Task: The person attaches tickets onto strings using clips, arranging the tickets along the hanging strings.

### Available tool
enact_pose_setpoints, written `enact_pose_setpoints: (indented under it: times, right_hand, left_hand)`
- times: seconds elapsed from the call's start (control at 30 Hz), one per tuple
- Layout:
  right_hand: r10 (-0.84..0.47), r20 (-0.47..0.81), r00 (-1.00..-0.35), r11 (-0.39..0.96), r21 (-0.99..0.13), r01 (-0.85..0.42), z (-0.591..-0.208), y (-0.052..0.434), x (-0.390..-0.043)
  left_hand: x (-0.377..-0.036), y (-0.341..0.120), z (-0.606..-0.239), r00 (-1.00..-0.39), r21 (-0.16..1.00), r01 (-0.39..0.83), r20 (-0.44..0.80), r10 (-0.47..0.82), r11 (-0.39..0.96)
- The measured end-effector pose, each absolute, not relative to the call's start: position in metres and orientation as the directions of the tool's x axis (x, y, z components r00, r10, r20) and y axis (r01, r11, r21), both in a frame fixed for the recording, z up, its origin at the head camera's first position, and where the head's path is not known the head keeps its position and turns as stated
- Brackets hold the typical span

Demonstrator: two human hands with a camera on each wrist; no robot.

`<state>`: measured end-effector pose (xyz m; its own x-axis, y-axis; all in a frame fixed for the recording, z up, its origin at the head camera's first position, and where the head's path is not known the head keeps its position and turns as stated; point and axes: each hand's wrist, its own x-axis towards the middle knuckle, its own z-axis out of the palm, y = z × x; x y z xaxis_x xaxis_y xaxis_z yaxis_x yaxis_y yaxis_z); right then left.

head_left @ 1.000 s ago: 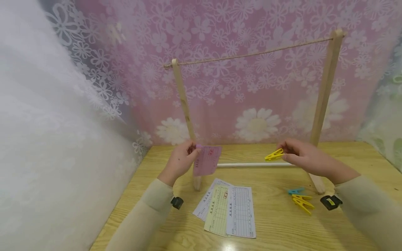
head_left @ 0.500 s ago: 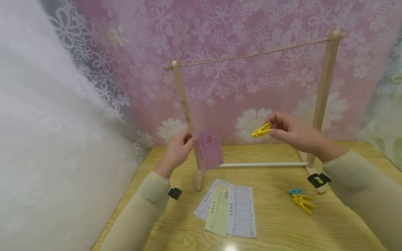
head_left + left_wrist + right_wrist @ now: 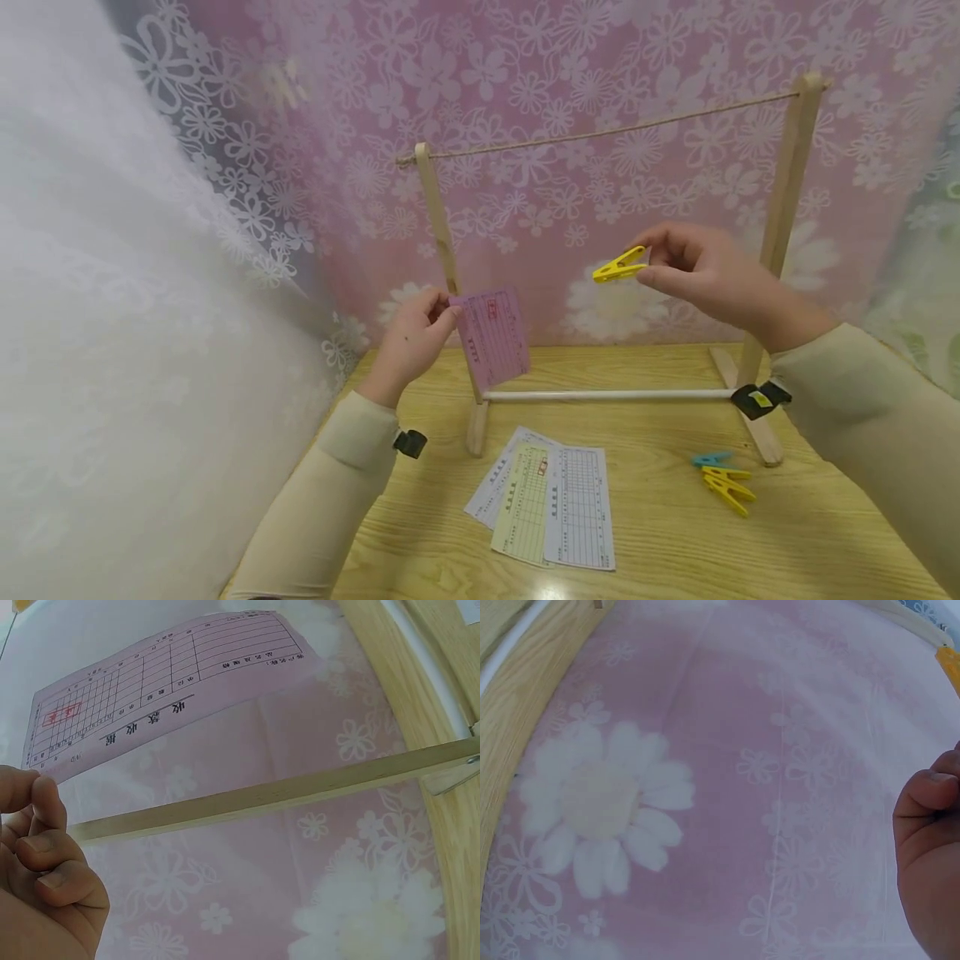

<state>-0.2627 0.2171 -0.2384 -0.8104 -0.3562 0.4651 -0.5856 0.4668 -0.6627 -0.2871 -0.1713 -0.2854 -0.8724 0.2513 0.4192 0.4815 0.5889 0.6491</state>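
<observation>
My left hand [image 3: 416,335] pinches a pink receipt slip [image 3: 495,337] by its upper left corner, in front of the rack's left post [image 3: 437,212]. In the left wrist view the slip [image 3: 165,686] shows a printed table and a red stamp, its corner between thumb and finger. My right hand [image 3: 705,271] holds a yellow clothespin [image 3: 620,266] between thumb and fingers, below the string [image 3: 600,132] tied across the two wooden posts. Only a sliver of the clothespin [image 3: 951,666] shows in the right wrist view.
Two whitish slips [image 3: 581,508] and a pale yellow slip [image 3: 521,504] lie overlapping on the wooden table [image 3: 660,542]. Yellow clothespins [image 3: 727,485] and a blue clothespin [image 3: 711,460] lie at the right. A white rod [image 3: 600,396] joins the rack's feet; a floral curtain hangs behind.
Both hands have risen, the left with the pink slip and the right with the yellow clothespin. The right hand has also come a little to the left at first. The slips on the table stay put.
</observation>
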Motion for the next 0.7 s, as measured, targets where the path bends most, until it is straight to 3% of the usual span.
enact_pose_setpoints:
  times: [0.33, 0.7]
  right_hand:
    - [-0.328, 0.480, -0.814, 0.525, -0.623, -0.579, -0.220, 0.213, -0.269]
    - [-0.426, 0.506, -0.750, 0.679, -0.369, -0.635, -0.199, 0.200, -0.268]
  left_hand:
    - [-0.290, -0.174, -0.274, -0.859, 0.625, 0.501, 0.441, 0.258, 0.599]
    - [-0.293, -0.174, -0.260, -0.844, 0.567, 0.506, 0.480, 0.239, 0.649]
